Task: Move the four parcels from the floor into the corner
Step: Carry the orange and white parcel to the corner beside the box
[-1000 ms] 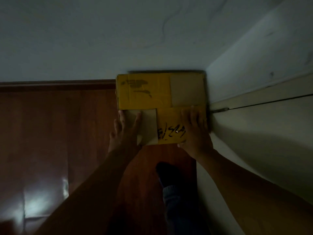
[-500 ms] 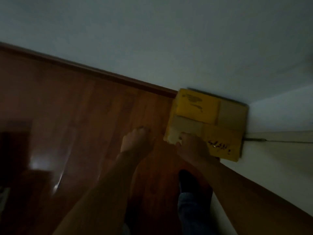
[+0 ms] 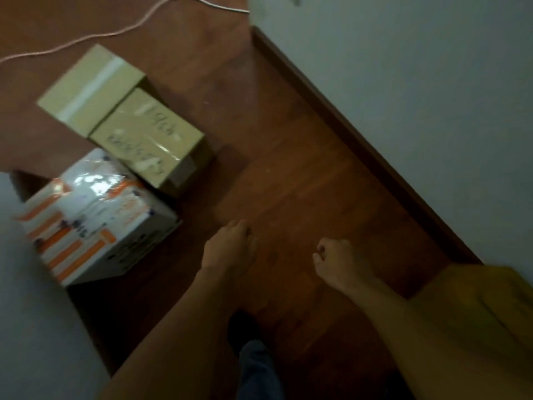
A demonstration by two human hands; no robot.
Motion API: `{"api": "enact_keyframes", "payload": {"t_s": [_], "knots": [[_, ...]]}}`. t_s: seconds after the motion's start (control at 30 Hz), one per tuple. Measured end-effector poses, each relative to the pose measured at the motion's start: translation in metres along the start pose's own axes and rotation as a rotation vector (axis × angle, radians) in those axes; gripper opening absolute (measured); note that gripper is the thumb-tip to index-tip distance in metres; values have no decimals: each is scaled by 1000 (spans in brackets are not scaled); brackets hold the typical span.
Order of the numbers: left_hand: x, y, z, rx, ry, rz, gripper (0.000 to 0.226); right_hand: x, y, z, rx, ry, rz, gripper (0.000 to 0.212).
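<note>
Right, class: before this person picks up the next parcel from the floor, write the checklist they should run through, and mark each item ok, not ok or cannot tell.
1. Left hand free: ok, holds nothing.
2. Right hand free: ok, loosely curled, holds nothing.
3. Parcels waiting in view: ok. The white and orange box is nearest; the handwritten brown box and taped brown box lie beyond, side by side.
4. Floor between the hands and the nearest box clear: ok, bare wood.
5. Cable out of the way: ok, it runs beyond the far box.
6. Box weight: cannot tell.
</note>
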State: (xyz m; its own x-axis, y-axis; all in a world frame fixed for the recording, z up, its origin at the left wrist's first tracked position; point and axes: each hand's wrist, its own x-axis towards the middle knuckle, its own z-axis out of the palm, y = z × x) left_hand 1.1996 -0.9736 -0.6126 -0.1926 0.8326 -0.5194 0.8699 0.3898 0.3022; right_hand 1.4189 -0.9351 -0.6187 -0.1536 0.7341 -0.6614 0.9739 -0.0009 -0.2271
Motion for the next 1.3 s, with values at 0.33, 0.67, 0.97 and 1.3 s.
{"api": "enact_keyframes", "payload": {"t_s": [0.33,0.67,0.97,1.3], "knots": [[28,-193,-118,-137,185,-220,24,78,-233,-5,19,-66,-233,31],[78,-299,-148,-290,264,-496,46,147,-370,5,-81,-235,-386,50],[85,-393,-136,-450,254,-718,69,178,-440,45,-70,-353,-304,75],[56,-450,-89,-671,171,-847,83,195,-472,96,53,-404,-249,59]]}}
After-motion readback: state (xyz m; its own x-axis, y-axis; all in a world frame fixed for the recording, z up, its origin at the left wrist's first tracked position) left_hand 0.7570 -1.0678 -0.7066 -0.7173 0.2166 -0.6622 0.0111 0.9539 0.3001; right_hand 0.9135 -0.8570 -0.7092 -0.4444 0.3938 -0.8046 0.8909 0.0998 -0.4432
